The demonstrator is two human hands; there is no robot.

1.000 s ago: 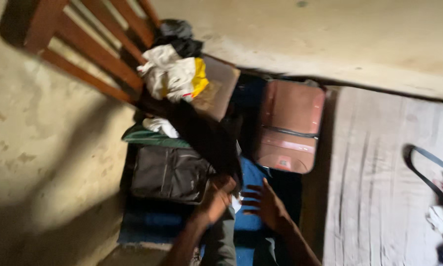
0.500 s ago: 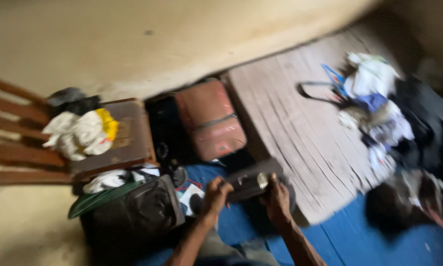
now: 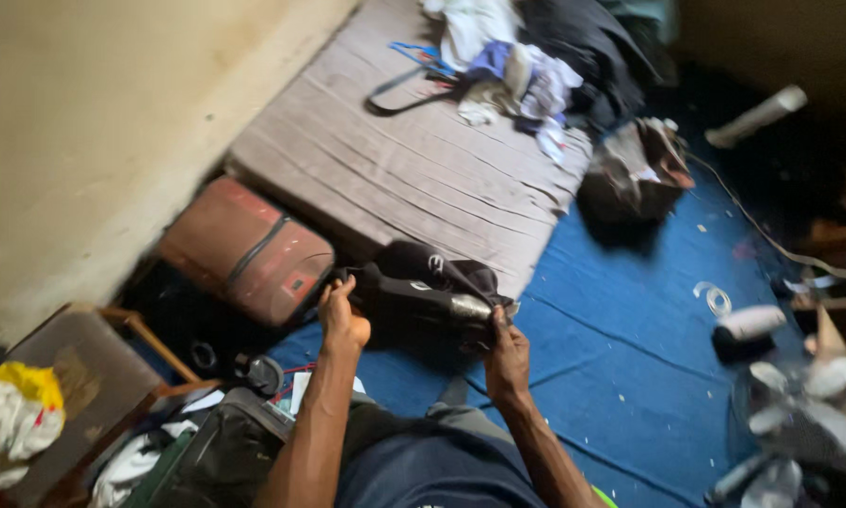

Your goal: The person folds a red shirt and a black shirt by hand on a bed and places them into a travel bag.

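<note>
Grip: left hand (image 3: 343, 315) and right hand (image 3: 506, 356) each pinch an edge of the black garment (image 3: 421, 292), stretching it flat; mattress (image 3: 414, 169) at 12 o'clock.

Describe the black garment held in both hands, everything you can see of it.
The black garment is dark, soft cloth, crumpled and bunched rather than spread flat. It bears a small white mark on top and a pale grey patch near its right end. It is held up between the left hand, gripping its left edge, and the right hand, gripping its right end. It hangs just in front of the striped mattress, above the blue floor covering. What kind of garment it is cannot be told.
</note>
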